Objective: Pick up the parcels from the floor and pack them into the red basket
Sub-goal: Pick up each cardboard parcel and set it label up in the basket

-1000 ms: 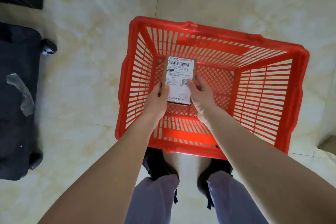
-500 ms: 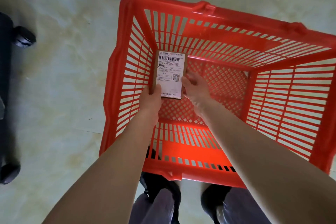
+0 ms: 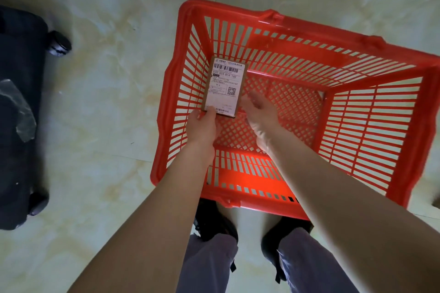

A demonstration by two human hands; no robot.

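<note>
A red slatted basket (image 3: pixel 366 112) stands on the pale floor in front of my feet. Inside it, against the left wall, a small brown parcel (image 3: pixel 225 87) with a white shipping label faces up. My left hand (image 3: pixel 203 126) pinches the parcel's near edge, thumb on the label. My right hand (image 3: pixel 260 112) hovers just right of the parcel with fingers relaxed, blurred, and I cannot tell whether it touches the box. No other parcel shows in the basket.
A dark wheeled case (image 3: pixel 21 114) with a strip of clear tape lies on the floor at the left. My two dark shoes (image 3: pixel 214 223) stand right at the basket's near wall. Pale marbled tiles surround the basket.
The parcel has gone lower toward the basket's left side. My right hand has come off the parcel's right edge and opened. The view pulled back a little.
</note>
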